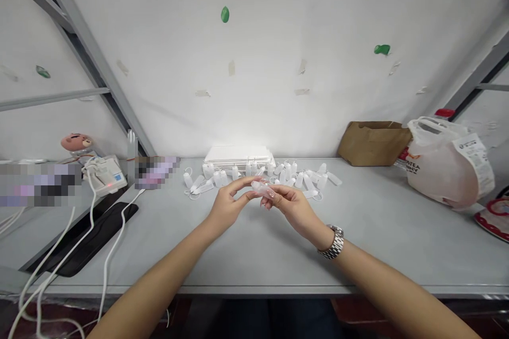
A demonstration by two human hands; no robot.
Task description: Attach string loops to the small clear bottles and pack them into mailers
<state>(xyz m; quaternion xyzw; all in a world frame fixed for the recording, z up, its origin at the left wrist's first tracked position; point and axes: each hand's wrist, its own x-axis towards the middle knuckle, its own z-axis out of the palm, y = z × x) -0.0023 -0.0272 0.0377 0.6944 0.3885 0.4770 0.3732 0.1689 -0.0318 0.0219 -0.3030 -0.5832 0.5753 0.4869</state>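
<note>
A: Head view: where's the translucent piece (261, 188)?
B: Nearer the wearer than the white stack (238, 154). Left hand (229, 205) and right hand (293, 205), fingers pinching opposite ends.
A: Handling?
B: Probably light, smooth, slightly slippery; stiffness, can't tell. Hold ends gently.

The left forearm (170, 270) and the right forearm (389, 280) are both bare as far as they show, slim and tapering toward the wrists. A watch (333, 243) circles the right wrist: a silver-coloured metal bracelet of small, shiny links set in rows, with dark lines between them. Its dial is too hard to make out. On the right hand (292, 204), the nails (272, 194) are long, pinkish and glossy, dotted with tiny bright specks. Below, the legs (246, 323) wear dark, bluish cloth, its details lost in shadow.
</note>
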